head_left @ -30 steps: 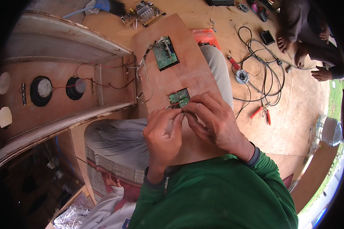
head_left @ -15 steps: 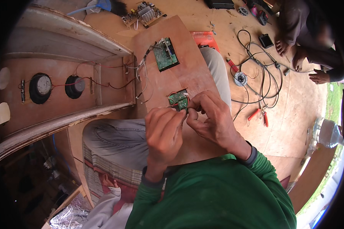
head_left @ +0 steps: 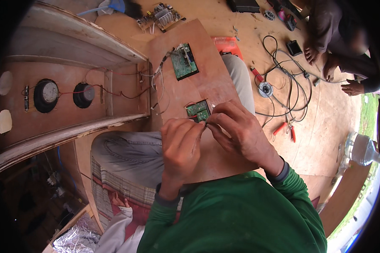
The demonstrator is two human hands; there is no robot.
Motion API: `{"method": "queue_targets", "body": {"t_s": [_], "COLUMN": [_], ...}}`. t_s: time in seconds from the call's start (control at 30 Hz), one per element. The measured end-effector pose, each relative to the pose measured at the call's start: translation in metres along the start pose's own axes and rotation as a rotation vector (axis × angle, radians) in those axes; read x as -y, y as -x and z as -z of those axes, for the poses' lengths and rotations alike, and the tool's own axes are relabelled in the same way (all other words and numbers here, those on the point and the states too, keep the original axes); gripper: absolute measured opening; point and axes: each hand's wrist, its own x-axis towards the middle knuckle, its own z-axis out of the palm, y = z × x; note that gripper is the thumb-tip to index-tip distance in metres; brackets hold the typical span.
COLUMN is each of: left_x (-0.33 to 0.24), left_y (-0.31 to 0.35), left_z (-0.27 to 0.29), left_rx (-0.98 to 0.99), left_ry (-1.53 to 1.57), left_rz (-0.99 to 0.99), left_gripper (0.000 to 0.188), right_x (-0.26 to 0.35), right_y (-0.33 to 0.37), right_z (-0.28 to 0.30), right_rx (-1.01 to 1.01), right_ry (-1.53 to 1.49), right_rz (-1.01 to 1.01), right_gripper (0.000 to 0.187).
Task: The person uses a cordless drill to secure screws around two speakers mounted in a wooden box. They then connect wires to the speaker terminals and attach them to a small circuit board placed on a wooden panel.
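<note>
On a brown wooden panel point(head_left: 215, 80) across my lap sits a small green circuit board point(head_left: 198, 110) set in a cutout. At its near edge my left hand point(head_left: 181, 145) and my right hand point(head_left: 240, 133) meet fingertip to fingertip, both closed in a pinch. A tiny dark piece shows between the fingertips, too small to name. Red wire runs from the board beside my left fingers. Farther up the panel, a larger green circuit board point(head_left: 183, 63) fills another cutout, and a bundle of white and dark wires point(head_left: 157, 78) hangs from it.
To the left stands an open wooden speaker box point(head_left: 71, 130) with two round speakers point(head_left: 46, 95) wired inside. On the right lie coiled black cable point(head_left: 297, 99), red-handled pliers point(head_left: 286, 128) and a plastic bottle point(head_left: 361, 148). Another person's hand point(head_left: 351, 87) and feet show at upper right.
My right hand has turned a little, its wrist shifting right and its fingers stretching farther over the small board's edge. The left hand stays nearly in place.
</note>
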Motion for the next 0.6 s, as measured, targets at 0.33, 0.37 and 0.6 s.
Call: {"method": "queue_targets", "body": {"t_s": [0.33, 0.37, 0.6], "left_x": [0.007, 0.008, 0.018], "left_y": [0.002, 0.003, 0.006], "left_z": [0.001, 0.0, -0.007], "left_rx": [0.111, 0.125, 0.121], "left_ry": [-0.067, -0.07, -0.08], "left_rz": [-0.2, -0.225, -0.322], "left_gripper": [0.031, 0.031, 0.028], "right_x": [0.0, 0.0, 0.001], "right_y": [0.001, 0.002, 0.008], "right_z": [-0.005, -0.005, -0.022], "right_rx": [0.006, 0.032, -0.147], "right_ry": [-0.171, -0.207, 0.068], "right_rz": [-0.297, -0.368, -0.231], "right_gripper": [0.016, 0.015, 0.023]}}
